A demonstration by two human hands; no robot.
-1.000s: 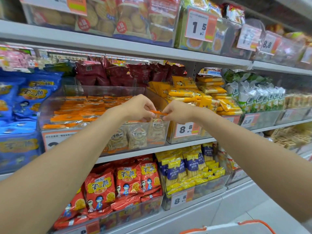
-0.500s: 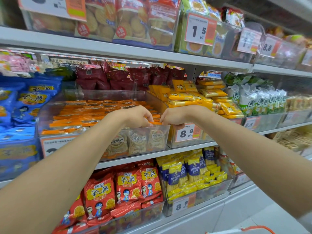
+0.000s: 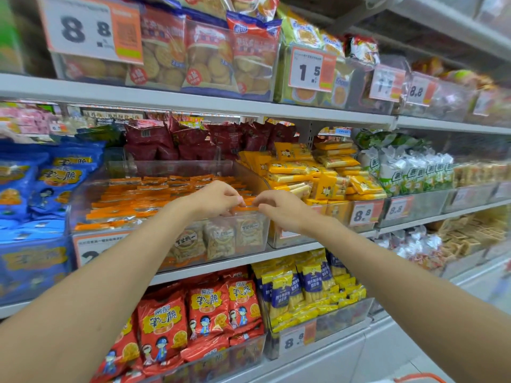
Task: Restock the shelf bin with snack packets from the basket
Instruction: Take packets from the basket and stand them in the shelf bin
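Snack packet (image 3: pixel 247 209): flat clear film with an orange top strip, upright at the front right corner of the shelf bin (image 3: pixel 257 176) on the middle shelf.
Bin: rigid clear plastic, rectangular, holding rows of like packets.
Left hand (image 3: pixel 217 200), right hand (image 3: pixel 282 214): fingers curled, both pinching the packet's top strip.
Adjacent: glossy yellow packets (image 3: pixel 331 172) to the right, blue bags (image 3: pixel 55 178) to the left, maroon bags (image 3: pixel 193 142) behind.
Basket handle (image 3: pixel 417 378): orange, at the lower right edge.

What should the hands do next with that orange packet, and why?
Probably ease the packet down into the bin and let go: the left hand and right hand pinch its orange top at the bin's front right corner.
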